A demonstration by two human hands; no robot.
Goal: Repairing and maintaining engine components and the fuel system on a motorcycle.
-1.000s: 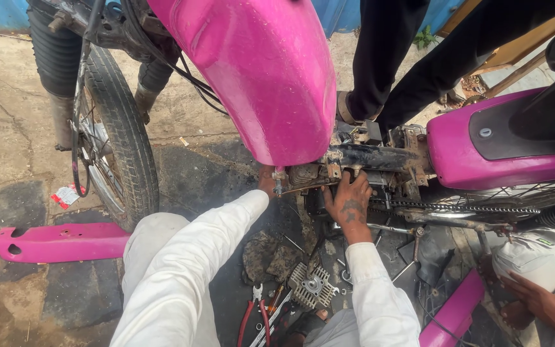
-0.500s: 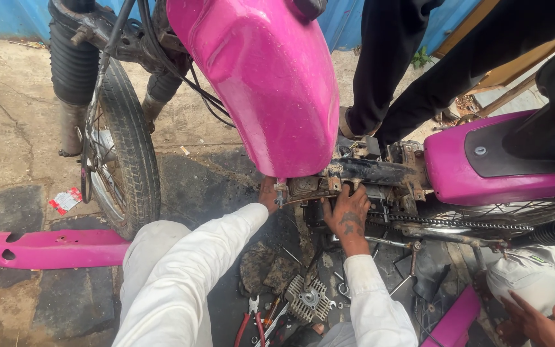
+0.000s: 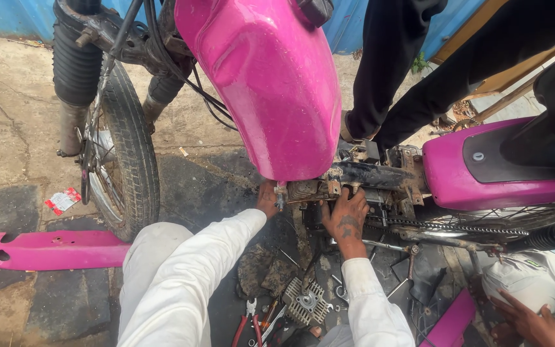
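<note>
A person in white sleeves crouches over a stripped pink motorcycle, seen from a head-worn camera looking down. Both hands reach up under the pink fuel tank [image 3: 271, 83] to the bare engine area of the frame [image 3: 361, 177].

The left hand [image 3: 268, 198] presses against the front end of the greasy engine mount, just below the tank's lower edge; its fingers are tucked behind the metal, so whether it grips anything cannot be told. The right hand [image 3: 347, 215], just beside it and apart from it, lies with fingers spread upward against the underside of the frame rail, touching it rather than clamped around it.

Compared with a second ago, both hands hold almost the same places on the frame; the main change is the view, which has shifted closer and slightly lower, so the tank fills more of the top. This suggests the hands are steadying or feeling at one spot rather than moving on.

Below the hands, on the dark oily ground, lie a finned cylinder head [image 3: 308, 302], red-handled pliers [image 3: 246, 318] and loose spanners. To the left of the left arm stand the front wheel [image 3: 123, 154] and a detached pink panel [image 3: 52, 249]. To the right, another person's hand [image 3: 527, 318] rests low by the rear wheel, and someone's dark trouser legs [image 3: 419, 64] stand beyond the frame.
</note>
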